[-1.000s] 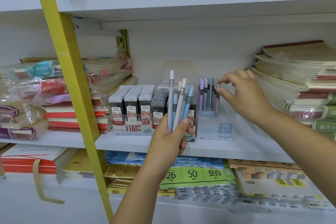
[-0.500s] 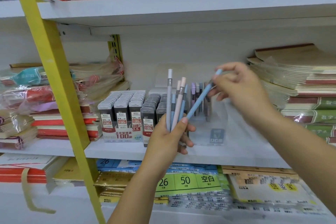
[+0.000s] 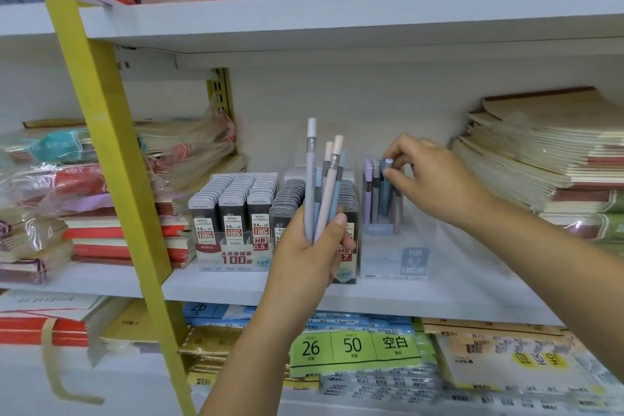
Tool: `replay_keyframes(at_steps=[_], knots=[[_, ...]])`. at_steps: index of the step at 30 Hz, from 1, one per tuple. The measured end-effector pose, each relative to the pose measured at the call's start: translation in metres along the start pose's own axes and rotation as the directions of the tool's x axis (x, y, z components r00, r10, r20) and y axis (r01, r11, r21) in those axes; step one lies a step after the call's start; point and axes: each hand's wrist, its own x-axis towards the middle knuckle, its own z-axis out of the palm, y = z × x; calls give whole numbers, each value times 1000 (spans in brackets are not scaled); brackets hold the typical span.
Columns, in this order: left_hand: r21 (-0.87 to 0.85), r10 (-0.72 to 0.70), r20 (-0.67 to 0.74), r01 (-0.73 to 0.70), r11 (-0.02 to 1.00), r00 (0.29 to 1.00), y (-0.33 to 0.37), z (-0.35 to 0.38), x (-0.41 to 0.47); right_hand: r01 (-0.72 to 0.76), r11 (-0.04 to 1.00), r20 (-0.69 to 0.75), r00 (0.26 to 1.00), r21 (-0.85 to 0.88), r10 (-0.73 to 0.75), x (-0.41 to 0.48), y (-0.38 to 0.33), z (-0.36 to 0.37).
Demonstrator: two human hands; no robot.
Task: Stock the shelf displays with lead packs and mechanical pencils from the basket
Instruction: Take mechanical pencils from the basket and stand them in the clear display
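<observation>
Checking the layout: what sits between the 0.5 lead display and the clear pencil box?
Head view: the 0.7 lead display, partly hidden behind the left hand holding pencils.

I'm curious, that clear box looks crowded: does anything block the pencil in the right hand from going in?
Nothing visible does. The right hand pinches the blue pencil by its top, already upright among other pencils in the clear box.

The pencils (image 3: 320, 186) have smooth, matt plastic barrels. The lead packs (image 3: 233, 203) are hard plastic with a slight sheen. The display box (image 3: 395, 260) is clear, glossy plastic. The shelf (image 3: 422, 297) and post (image 3: 111, 145) look smoothly painted. The notebooks (image 3: 540, 132) have matt paper covers, and the bundles (image 3: 182, 145) wear crinkled, shiny film.
</observation>
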Motion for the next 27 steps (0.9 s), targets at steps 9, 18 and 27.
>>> replay_keyframes(at_steps=[9, 18, 27], knots=[[-9, -9, -11, 9, 1000, 1000, -2, -2, 0, -2, 1000, -42, 999, 1, 2, 3, 2, 5], [-18, -30, 10, 30, 999, 1000, 0, -5, -1, -72, 980, -99, 994, -183, 55, 4, 1, 7], [-35, -68, 70, 70, 997, 995, 4, -8, -7, -131, 970, 36, 989, -207, 141, 0, -4, -3]])
